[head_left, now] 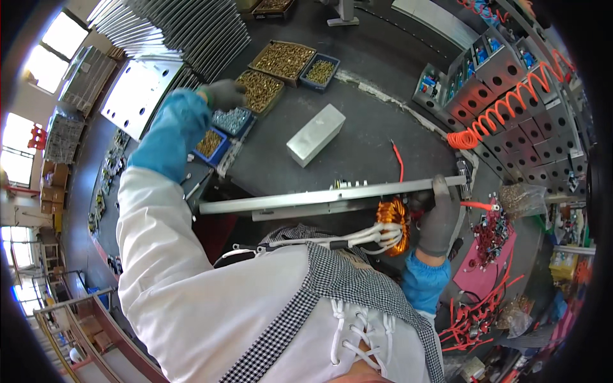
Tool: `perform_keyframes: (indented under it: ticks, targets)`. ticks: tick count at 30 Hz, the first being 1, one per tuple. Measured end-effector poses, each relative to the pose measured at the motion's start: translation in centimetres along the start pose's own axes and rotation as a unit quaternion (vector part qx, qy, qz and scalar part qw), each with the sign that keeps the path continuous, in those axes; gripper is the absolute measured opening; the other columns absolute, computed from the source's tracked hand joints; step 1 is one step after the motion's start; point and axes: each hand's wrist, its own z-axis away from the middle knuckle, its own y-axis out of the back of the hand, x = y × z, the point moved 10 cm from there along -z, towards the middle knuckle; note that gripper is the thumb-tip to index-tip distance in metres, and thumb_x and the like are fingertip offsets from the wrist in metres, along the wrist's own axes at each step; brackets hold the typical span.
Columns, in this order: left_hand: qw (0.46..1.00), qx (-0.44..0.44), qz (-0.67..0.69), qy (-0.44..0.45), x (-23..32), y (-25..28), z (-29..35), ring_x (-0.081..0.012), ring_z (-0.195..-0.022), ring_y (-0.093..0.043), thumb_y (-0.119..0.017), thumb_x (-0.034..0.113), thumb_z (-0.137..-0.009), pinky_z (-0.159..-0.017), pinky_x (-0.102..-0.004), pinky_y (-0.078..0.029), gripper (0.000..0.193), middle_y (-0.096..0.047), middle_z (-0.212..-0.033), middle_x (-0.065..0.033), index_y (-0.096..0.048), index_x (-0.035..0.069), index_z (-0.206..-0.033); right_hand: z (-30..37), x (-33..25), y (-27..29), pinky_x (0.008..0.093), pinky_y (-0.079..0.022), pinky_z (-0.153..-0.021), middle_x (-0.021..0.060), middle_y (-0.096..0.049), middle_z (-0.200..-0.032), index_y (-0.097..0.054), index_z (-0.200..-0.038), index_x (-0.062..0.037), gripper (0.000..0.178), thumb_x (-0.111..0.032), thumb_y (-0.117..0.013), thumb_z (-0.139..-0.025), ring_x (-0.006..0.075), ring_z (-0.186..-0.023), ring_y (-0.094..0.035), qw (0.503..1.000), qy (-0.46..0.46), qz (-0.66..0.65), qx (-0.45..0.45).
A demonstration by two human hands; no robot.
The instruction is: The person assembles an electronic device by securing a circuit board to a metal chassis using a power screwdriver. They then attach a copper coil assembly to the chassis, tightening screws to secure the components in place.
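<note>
My right hand [438,220], in a grey glove, grips the right end of a long metal panel [306,199], seen nearly edge-on and close to my body. A copper-wound ring coil [391,217] and thick white cables [332,241] hang on the near side of the panel. A red lead [400,159] sticks up beyond it. Stretched out to the far left, my gloved left hand [225,96] is over the edge of a bin of brass-coloured screws [263,91]. Its fingers are too unclear to make out. Just below it sits a bin of silvery fasteners [231,120].
On the dark bench stands a metal block [316,135]. Other fastener bins [283,60] lie beyond my left hand. Stacked metal housings [511,96] and an orange coiled hose [504,105] are at right, above red wires [488,246]. Metal fins [185,32] are stacked far left.
</note>
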Motion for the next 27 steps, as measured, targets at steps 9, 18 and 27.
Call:
perform_keyframes:
  ticks: [9,18,27]
  targets:
    - [0.931,0.184,-0.219,-0.226,16.1,2.9,-25.2,-0.0243,-0.106,-0.068,-0.072,0.020,-0.088,-0.091,-0.0389,-0.054,0.056,-0.069,-0.125,-0.0164,-0.058,0.002,-0.139,0.1,0.3,0.1,0.0284,-0.043,-0.052,0.0075,-0.065,-0.069,-0.067,-0.086,-0.0007,0.028,-0.027,-0.061,-0.094,0.0141,-0.057,-0.058,0.993,-0.024,-0.101,0.053]
    - [0.913,0.227,-0.267,-0.208,19.0,2.5,-34.3,-0.0236,-0.106,-0.068,-0.070,0.019,-0.091,-0.092,-0.0368,-0.054,0.050,-0.069,-0.125,-0.0176,-0.060,0.000,-0.135,-0.9,0.0,0.4,0.0261,-0.052,-0.055,0.0040,-0.066,-0.072,-0.067,-0.095,-0.0032,0.031,-0.034,-0.067,-0.097,0.0126,-0.060,-0.065,0.995,-0.056,-0.076,-0.031]
    - [0.927,0.288,-0.145,-0.193,15.1,2.7,-33.7,-0.0229,-0.107,-0.068,-0.068,0.018,-0.093,-0.092,-0.0346,-0.055,0.044,-0.070,-0.124,-0.0189,-0.061,-0.003,-0.132,2.8,-2.9,3.5,0.0272,-0.053,-0.069,0.0040,-0.070,-0.088,-0.066,-0.108,-0.0031,0.028,-0.029,-0.064,-0.099,0.0110,-0.079,-0.066,0.991,0.094,0.084,-0.035]
